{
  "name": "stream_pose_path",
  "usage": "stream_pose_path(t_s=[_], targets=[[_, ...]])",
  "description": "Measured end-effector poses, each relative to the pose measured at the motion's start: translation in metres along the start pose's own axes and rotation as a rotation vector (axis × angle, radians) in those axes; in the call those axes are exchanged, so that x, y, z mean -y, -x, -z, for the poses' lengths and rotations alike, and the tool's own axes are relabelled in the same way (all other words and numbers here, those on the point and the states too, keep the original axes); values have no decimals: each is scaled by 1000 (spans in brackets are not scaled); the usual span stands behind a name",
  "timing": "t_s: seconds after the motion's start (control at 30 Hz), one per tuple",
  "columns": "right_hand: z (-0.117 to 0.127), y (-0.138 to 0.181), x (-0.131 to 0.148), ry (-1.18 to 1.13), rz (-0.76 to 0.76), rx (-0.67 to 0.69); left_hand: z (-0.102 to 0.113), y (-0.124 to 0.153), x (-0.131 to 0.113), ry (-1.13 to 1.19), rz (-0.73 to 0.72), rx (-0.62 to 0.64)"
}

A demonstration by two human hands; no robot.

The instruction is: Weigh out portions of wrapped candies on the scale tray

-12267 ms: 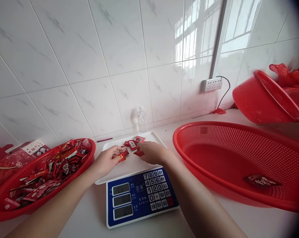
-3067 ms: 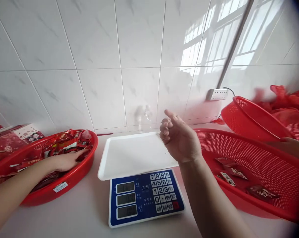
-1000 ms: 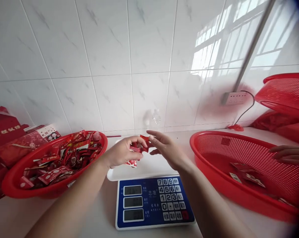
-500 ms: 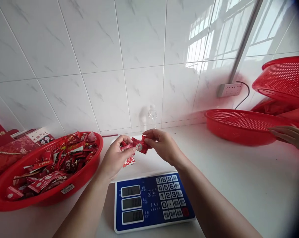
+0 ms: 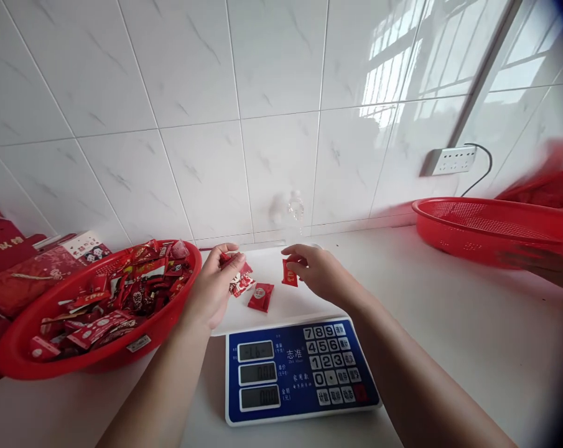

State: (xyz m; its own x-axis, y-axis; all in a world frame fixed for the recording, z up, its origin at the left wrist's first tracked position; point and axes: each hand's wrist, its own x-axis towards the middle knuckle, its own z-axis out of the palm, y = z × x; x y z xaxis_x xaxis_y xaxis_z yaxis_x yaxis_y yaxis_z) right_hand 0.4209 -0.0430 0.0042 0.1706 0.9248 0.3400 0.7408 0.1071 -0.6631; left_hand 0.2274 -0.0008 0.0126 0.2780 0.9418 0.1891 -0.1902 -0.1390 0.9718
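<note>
Hands have been drawn apart above the white pan (image 5: 303,303) of the scale (image 5: 295,404), where half a second ago a red sachet was gripped between both. What looks like that round-labelled sachet (image 5: 261,297) has now been let go and is laid on the pan, between the hands and touched by neither. By the right hand (image 5: 319,272), a gold-lettered sachet (image 5: 290,272) is pinched between thumb and fingers; whether the pan is touched by its lower edge cannot be told. In the left hand (image 5: 212,286), a bunch of sachets (image 5: 246,267) is clasped, and a floral packet (image 5: 242,285) is shown jutting from the grip; the number cannot be counted. By this change, the handful seems to be parted piece by piece on the pan, with more judged to be held than set down. Many more sachets are heaped in the left basket (image 5: 99,364). At the far right, the upper basket has been taken out of view; only the right basket (image 5: 468,239) is left there, with another person's blurred hand (image 5: 549,267) beside it
</note>
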Motion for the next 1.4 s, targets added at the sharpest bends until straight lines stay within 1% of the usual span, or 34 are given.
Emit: stream_pose_path(t_s=[0.1, 0.17, 0.23, 0.3, 0.37, 0.43, 0.5, 0.63, 0.73, 0.83, 0.93, 0.97, 1.07, 1.13, 1.17, 1.23, 1.33, 1.4], targets=[[0, 3, 5, 103, 31, 44, -1, -1, -4, 218, 114, -46], [0, 7, 14, 96, 56, 50, -2, -2, -5, 335, 173, -90], [0, 12, 25, -11, 56, 72, -4, -3, -5, 420, 236, -115], [-2, 16, 34, -169, 62, 144, -7, -2, -4, 458, 271, -93], [-6, 18, 37, -291, 90, 218, -9, -1, -2, 450, 248, -29], [-10, 18, 36, -348, 107, 235, -12, 2, -1, 416, 196, 31], [-14, 17, 34, -363, 94, 213, -14, 5, 0, 372, 152, 59], [-18, 15, 31, -394, 57, 165, -18, 10, 4, 229, 106, 77], [-17, 13, 33, -440, 68, 109, -20, 11, 9, 101, 30, 93], [-10, 12, 30, -471, 67, 50, -19, 9, 12, 16, -48, 46], [3, 9, 21, -370, 40, 9, -14, 6, 9, 4, -37, -47], [7, 8, 17, -312, 27, 30, -12, 5, 6, 14, -31, -74], [13, 6, 7, -118, 31, 174, -6, 2, 0, 36, -44, -102], [14, 6, 4, 37, 59, 202, -1, 1, -2, -55, -53, -46], [13, 7, 4, 123, 68, 190, 1, 0, -3, -157, -73, 3], [13, 7, 5, 267, 67, 160, 5, 0, -1, -448, -162, 83], [13, 8, 5, 348, 73, 204, 9, 4, 2, -859, -314, 140], [11, 8, 1, 345, 108, 247, 10, 9, 3, -1022, -362, 238]])
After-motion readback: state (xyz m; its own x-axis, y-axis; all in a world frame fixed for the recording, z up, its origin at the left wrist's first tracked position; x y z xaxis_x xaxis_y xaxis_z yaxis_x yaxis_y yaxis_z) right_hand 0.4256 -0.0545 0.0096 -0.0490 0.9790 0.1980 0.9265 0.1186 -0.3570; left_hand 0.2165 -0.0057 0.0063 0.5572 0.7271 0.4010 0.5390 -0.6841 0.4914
